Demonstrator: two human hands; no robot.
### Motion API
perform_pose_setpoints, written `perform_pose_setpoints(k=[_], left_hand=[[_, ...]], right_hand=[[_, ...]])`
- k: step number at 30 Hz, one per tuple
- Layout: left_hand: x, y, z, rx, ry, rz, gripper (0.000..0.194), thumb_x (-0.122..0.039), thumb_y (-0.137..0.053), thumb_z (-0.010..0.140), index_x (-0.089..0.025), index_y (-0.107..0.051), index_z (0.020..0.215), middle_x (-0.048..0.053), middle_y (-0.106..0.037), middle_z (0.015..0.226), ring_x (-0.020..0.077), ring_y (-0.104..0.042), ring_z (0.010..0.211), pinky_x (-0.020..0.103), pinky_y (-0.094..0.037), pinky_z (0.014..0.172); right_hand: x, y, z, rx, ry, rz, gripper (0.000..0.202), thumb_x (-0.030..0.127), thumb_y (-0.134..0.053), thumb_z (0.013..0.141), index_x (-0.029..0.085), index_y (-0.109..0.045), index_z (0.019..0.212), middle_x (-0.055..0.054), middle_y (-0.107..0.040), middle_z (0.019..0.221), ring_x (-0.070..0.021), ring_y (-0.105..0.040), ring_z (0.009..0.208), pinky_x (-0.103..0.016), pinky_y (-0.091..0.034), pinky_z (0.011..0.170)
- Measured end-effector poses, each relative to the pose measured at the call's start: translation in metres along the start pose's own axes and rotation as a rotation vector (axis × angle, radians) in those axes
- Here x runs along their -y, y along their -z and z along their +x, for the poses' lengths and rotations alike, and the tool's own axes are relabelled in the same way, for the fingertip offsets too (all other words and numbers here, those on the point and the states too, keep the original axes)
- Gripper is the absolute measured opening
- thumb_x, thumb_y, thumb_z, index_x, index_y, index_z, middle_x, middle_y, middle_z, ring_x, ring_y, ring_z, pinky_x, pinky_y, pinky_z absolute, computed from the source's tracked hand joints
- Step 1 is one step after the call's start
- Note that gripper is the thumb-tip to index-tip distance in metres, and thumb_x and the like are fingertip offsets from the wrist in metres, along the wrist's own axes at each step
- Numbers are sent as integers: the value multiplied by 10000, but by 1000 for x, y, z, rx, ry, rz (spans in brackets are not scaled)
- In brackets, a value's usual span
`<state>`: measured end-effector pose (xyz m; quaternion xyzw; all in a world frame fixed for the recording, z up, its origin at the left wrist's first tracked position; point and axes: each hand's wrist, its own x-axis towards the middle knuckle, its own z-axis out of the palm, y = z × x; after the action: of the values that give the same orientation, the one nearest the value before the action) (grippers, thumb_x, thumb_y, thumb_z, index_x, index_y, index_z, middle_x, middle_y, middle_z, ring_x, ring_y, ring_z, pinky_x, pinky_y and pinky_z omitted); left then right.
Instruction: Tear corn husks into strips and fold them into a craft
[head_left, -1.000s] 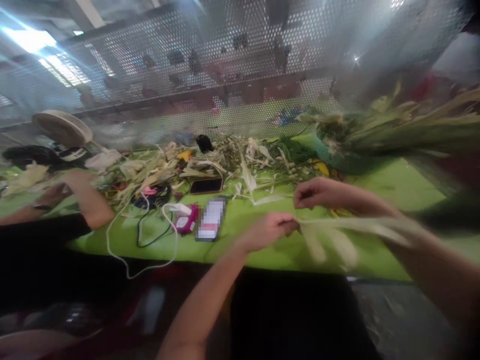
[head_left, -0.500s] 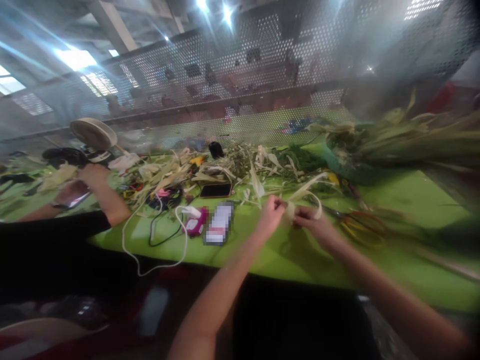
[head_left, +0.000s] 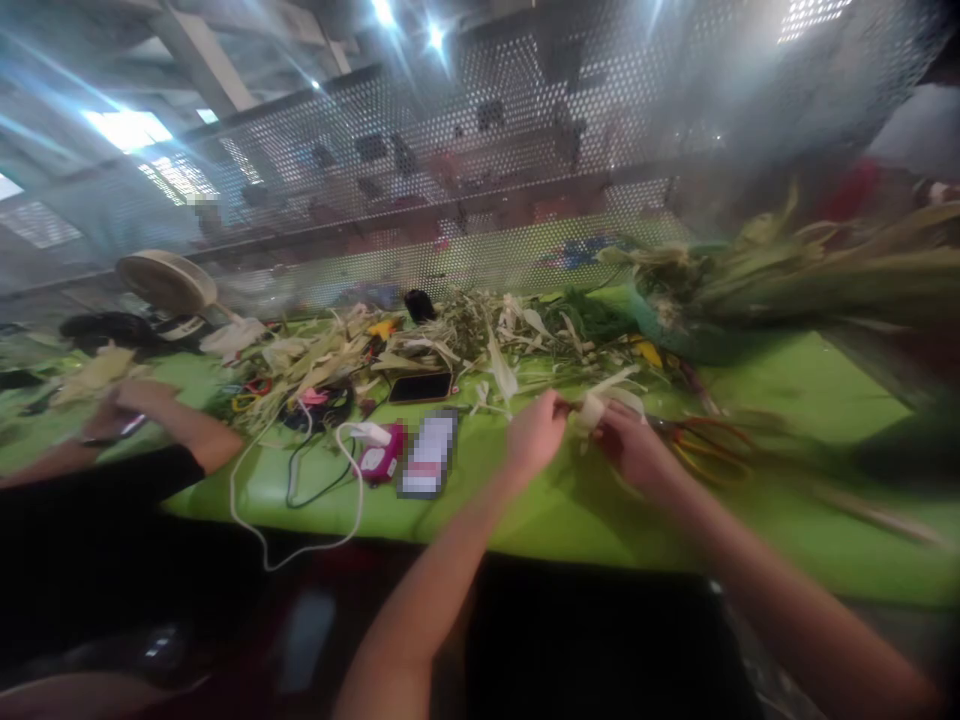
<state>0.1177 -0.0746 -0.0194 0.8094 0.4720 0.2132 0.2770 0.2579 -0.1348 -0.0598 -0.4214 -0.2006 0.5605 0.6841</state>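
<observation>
Gripping a pale husk strip (head_left: 600, 404) from both ends, my left hand (head_left: 534, 438) and right hand (head_left: 636, 448) meet above the green worktop (head_left: 787, 390), near its middle. Fingers of both hands are closed on the strip, which curls up and over between them, clear of the surface. Just right of my right hand lie scissors (head_left: 709, 445) with orange handles, blurred. Behind the hands a litter of husks (head_left: 450, 345) spreads across the worktop; a large leafy bundle (head_left: 810, 280) lies at far right. Left of my left hand: a phone (head_left: 429, 465), a pink device (head_left: 379, 460) with a white cable (head_left: 300, 545) running off the worktop's edge, and a dark phone (head_left: 420, 386) farther back. At far left a co-worker's hand (head_left: 124, 410) holds another husk. A perforated metal screen (head_left: 525, 150) stands behind everything.
</observation>
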Motion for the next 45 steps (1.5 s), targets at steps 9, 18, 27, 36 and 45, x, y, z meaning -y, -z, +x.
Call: perform_pose_setpoints(k=[9,18,27,36,45], left_hand=[[15,-17,18,23,113,-348,97,-208,-533,885,-166,-617,907,66,-700,914,167,-612,804,272,-436,726],[15,-16,16,69,117,-332,66,-202,-556,841,-171,-613,851,44,-673,812,160,-572,712,282,-418,695],[17,-14,13,42,179,-295,97,-215,-528,875,-168,-609,851,14,-622,720,143,-541,648,265,-410,671],[13,-5,0,-3,-4,132,138,-223,-507,912,-180,-630,959,105,-708,889,232,-653,825,313,-435,744],[-2,15,-23,171,-256,11,171,-213,-453,935,-199,-622,959,85,-689,967,215,-627,903,323,-446,810]], right_hand=[[5,0,-7,83,-33,-70,264,325,-864,633,179,-673,740,36,-569,660,-86,-518,563,-218,-433,544],[7,-3,-11,169,110,-209,249,366,-778,714,204,-590,697,2,-621,775,-121,-531,620,-262,-441,611],[8,2,-15,37,478,-819,211,414,-635,848,216,-611,780,-108,-598,1348,-157,-567,683,-339,-490,665],[14,-5,-17,240,839,-1393,203,250,-489,962,237,-692,954,-94,-669,1237,-245,-650,1014,-330,-462,799],[77,-14,16,442,828,-1486,143,284,-631,873,248,-743,791,-56,-731,831,-245,-600,842,-355,-398,782]])
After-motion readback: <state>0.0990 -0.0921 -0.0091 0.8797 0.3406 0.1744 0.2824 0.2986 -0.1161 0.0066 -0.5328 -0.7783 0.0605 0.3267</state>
